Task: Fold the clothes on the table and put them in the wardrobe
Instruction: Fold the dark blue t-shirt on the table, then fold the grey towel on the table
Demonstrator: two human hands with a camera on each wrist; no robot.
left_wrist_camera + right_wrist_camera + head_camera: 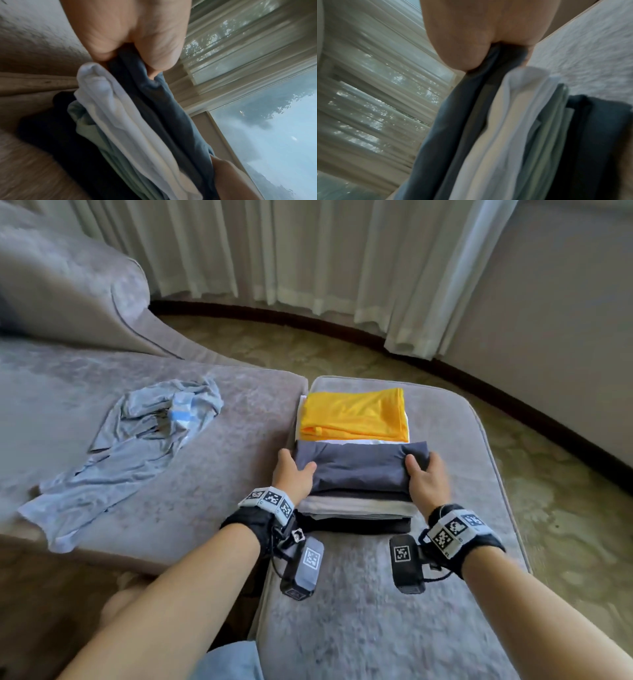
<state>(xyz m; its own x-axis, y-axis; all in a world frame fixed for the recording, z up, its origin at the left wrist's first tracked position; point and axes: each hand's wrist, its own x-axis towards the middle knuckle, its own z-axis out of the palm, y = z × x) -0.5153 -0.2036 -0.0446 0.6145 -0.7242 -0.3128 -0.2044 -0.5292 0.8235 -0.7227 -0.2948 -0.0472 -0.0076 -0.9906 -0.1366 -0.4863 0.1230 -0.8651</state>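
Both hands on the folded dark navy garment [359, 467] topping the near stack on the grey plush ottoman [376, 611]: left hand [294, 475] and right hand [426, 477] pinch its ends. Folded yellow shirt [354, 414] just behind; crumpled light-blue garment [130, 453] well left.

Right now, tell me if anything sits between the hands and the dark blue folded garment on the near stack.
Nothing visible does. The left hand and right hand already grip the opposite ends of the dark blue folded garment, thumbs on top. It lies atop the near stack; the yellow folded garment sits behind, apart from both hands.
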